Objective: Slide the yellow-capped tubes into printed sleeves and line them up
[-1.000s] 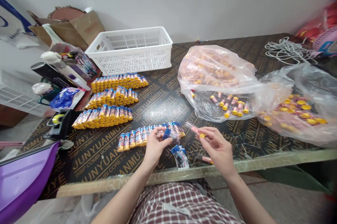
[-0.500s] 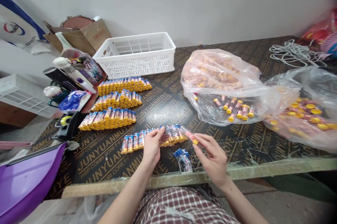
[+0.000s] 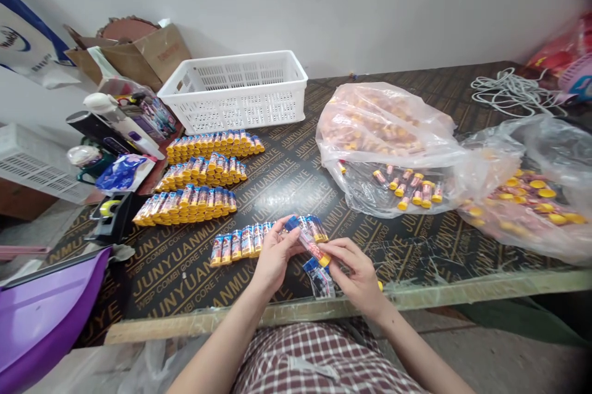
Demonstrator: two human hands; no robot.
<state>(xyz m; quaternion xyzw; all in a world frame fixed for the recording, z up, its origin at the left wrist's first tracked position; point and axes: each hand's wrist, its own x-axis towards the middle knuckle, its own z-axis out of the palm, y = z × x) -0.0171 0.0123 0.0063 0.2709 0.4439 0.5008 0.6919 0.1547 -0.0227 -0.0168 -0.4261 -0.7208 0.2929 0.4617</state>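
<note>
A clear tube (image 3: pixel 309 242) with pink content, a yellow cap and a blue wrapper end is held between both hands. My left hand (image 3: pixel 276 255) pinches its blue upper end. At the yellow cap, the fingers of my right hand (image 3: pixel 354 267) close on the tube. Behind my left hand runs a row of blue-and-yellow tubes (image 3: pixel 237 244). Flat blue-and-clear wrappers (image 3: pixel 319 277) lie below the held tube, near the table edge. Three stacks of finished-looking tubes, one of them the nearest stack (image 3: pixel 187 204), stand to the left.
A white basket (image 3: pixel 235 98) stands at the back. A large plastic bag (image 3: pixel 386 129) of tubes lies right of centre, another bag (image 3: pixel 531 197) farther right. At the left are a tape dispenser (image 3: pixel 111 215) and a purple dustpan (image 3: pixel 50 320). White cord (image 3: pixel 513 92) lies back right.
My hands have come closer together. The blue wrapper now covers the tube's upper end, and my right hand has moved left and slightly down. The view has shifted slightly.
</note>
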